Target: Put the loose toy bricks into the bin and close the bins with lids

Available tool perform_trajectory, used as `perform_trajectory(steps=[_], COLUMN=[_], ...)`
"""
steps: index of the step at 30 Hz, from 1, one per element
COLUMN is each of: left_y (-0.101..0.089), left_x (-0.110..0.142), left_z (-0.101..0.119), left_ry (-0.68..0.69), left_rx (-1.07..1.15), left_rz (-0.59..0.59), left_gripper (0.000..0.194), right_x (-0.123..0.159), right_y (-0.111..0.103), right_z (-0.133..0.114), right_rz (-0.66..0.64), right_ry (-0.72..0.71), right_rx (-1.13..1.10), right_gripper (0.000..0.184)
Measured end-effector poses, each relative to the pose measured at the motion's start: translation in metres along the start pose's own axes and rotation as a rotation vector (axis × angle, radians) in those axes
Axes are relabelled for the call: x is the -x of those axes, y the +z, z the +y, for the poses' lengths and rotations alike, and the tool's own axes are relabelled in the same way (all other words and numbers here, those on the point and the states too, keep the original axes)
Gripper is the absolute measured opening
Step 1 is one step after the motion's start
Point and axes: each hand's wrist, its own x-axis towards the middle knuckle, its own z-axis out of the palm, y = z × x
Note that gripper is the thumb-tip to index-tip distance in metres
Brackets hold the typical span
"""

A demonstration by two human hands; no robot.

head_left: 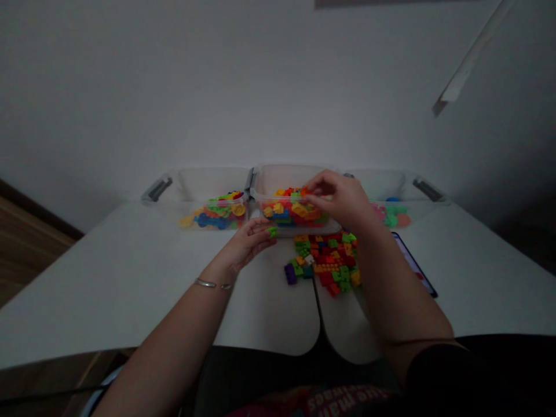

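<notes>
My left hand (249, 243) is in front of the middle clear bin, its fingers closed around a bright green building block (272, 231). Over the right side of that bin (299, 174), my right hand (341, 197) pinches an orange building block (304, 191) between thumb and fingertips, just above the contents. Yellow, blue, red and orange blocks (295, 213) partly fill the bin. On the table below lies a loose pile of mixed blocks (332, 258), partly hidden by my right forearm. A purple block (290, 274) rests at the pile's left edge.
A left clear bin (212, 176) holds colourful plastic pieces. The right clear bin (382, 178), with pink and green pieces, is partly behind my right arm. A phone (414, 263) lies right of the pile. Two white tabletops (269, 313) meet at a dark gap; a wall stands behind.
</notes>
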Motion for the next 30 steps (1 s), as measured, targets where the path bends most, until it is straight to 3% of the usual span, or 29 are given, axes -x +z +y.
perform_trajectory(steps=[3,5,10,20,24,30], left_y=[-0.001,-0.001,-0.002,0.001,0.000,-0.002], left_x=[0.000,0.000,0.000,0.000,0.000,-0.002], left_z=[-0.001,-0.002,-0.002,-0.001,0.000,-0.003], left_ry=[-0.003,-0.003,0.011,-0.034,-0.040,-0.025], left_rx=[-0.007,-0.024,-0.065,-0.056,-0.069,-0.075], left_rz=[-0.020,-0.029,-0.028,0.054,0.053,0.053], left_gripper=[0.044,0.044,0.043,0.042,0.041,0.038], right_x=[-0.003,-0.006,-0.009,-0.005,-0.004,-0.001], right_y=[-0.006,-0.006,0.001,0.009,0.007,0.001], right_z=[0.011,0.020,0.033,0.025,0.021,0.004], right_rz=[0.146,0.160,0.076,-0.102,-0.090,0.061], right_ry=[0.051,0.080,0.092,0.094,0.067,-0.076], right_rx=[0.059,0.140,0.347,0.538,0.538,0.362], right_gripper=[0.009,0.011,0.020,0.054,0.048,0.027])
